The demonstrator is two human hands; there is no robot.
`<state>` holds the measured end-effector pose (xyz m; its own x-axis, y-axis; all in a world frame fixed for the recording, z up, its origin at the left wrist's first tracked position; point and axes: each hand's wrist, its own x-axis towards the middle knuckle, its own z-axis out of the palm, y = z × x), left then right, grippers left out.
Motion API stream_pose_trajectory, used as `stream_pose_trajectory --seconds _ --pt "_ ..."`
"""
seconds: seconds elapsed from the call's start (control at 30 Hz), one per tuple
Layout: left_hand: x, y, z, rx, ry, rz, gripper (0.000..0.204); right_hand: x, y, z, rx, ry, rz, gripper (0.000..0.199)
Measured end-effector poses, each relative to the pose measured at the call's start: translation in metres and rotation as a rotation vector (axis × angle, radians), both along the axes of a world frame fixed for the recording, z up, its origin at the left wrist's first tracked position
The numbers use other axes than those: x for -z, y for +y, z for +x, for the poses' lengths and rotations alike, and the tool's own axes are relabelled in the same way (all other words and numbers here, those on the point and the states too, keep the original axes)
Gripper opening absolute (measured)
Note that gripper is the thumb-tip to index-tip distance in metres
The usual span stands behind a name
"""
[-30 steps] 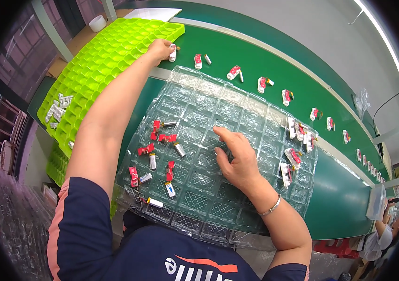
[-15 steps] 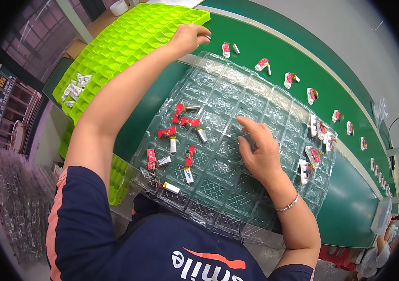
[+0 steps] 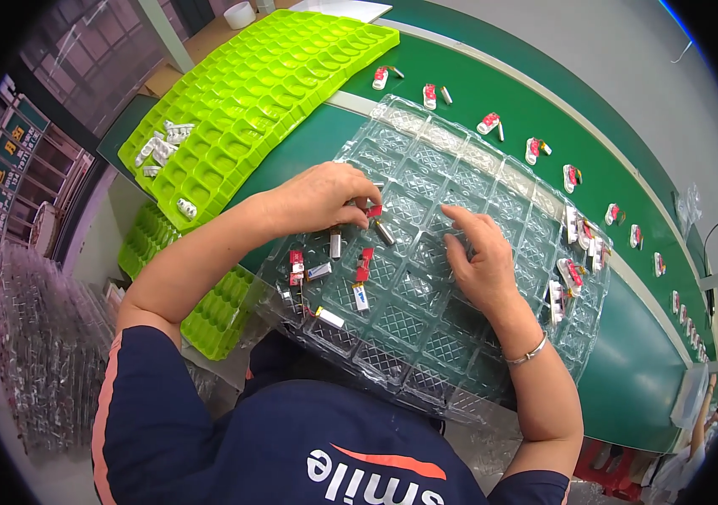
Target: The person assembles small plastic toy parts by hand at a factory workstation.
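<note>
A clear plastic tray (image 3: pixel 426 160) with many small pockets lies in front of me, over the edge of a green conveyor belt (image 3: pixel 477 93). My left hand (image 3: pixel 325 198) is over the tray's left middle, fingers closed on a small silver part with a red tip (image 3: pixel 373 210). My right hand (image 3: pixel 481 257) rests flat on the tray's middle, holding nothing, with a bracelet on the wrist. Several more red-and-silver parts (image 3: pixel 363 269) lie in the near left pockets, and others (image 3: pixel 573 273) in pockets at the tray's right side.
A row of red-and-white parts (image 3: pixel 536 150) runs along the belt beyond the tray. A bright green pocketed tray (image 3: pixel 266 84) lies to the left with several white parts (image 3: pixel 165 139) on it. More green trays (image 3: pixel 216 316) are stacked lower left. Clear trays (image 3: pixel 47 353) are piled far left.
My left hand has drawn back from the belt's far edge to the tray's left middle, now pinching a small part. My right hand has stayed on the tray.
</note>
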<state>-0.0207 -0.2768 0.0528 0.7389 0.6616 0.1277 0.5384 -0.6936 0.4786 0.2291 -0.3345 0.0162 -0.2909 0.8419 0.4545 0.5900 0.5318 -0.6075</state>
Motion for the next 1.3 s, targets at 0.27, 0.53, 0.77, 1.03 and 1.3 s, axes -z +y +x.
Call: stream_pose_trajectory --seconds 0.27,0.53,0.77,1.03,1.3 --pt "0.001 -0.006 0.013 -0.103 0.073 -0.001 0.018 0.0 0.0 0.001 -0.005 0.005 0.04 0.03" --pt "-0.005 -0.005 0.039 -0.296 -0.756 -1.188 0.022 0.0 0.001 0.003 0.055 0.148 0.035 0.025" --pt "0.009 -0.005 0.061 -0.244 -0.938 -1.395 0.021 -0.003 0.001 0.006 0.025 0.243 0.105 0.02" --pt "0.021 -0.009 0.088 -0.38 -1.168 -1.363 0.018 0.0 0.002 0.004 0.082 0.321 0.135 0.026" --pt "0.024 -0.008 0.099 -0.54 -1.372 -1.25 0.016 -0.007 -0.005 0.006 -0.036 0.209 0.329 0.022"
